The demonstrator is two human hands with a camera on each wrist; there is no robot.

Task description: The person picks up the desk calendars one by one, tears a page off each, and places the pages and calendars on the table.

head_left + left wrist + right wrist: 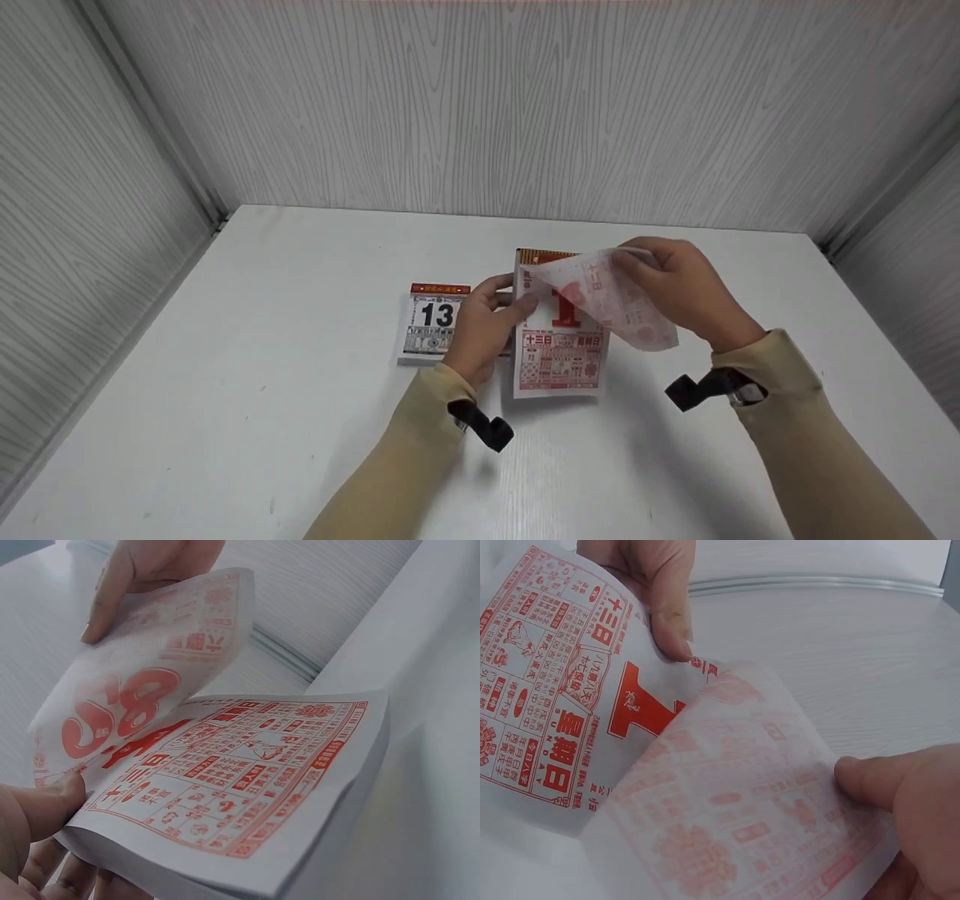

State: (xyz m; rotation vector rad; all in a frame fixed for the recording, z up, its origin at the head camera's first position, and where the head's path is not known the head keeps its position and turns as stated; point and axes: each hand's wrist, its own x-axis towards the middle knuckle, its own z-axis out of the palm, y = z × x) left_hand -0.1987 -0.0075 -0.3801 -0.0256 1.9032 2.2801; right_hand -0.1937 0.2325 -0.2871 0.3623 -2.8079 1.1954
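Note:
A thick tear-off calendar with red print and a large red "1" is held up by my left hand. The left thumb lies on its front near the left edge, and the fingers curl behind it. My right hand pinches the thin top page, thumb on one face. That page is lifted and folded over diagonally, baring the page below. In the left wrist view, the raised page shows red "28" print through the paper. In the right wrist view, the page still meets the pad near its top.
A smaller tear-off calendar showing a black "13" lies on the white table behind my left hand, partly hidden by it. Grey wood-grain panels stand at the back and sides.

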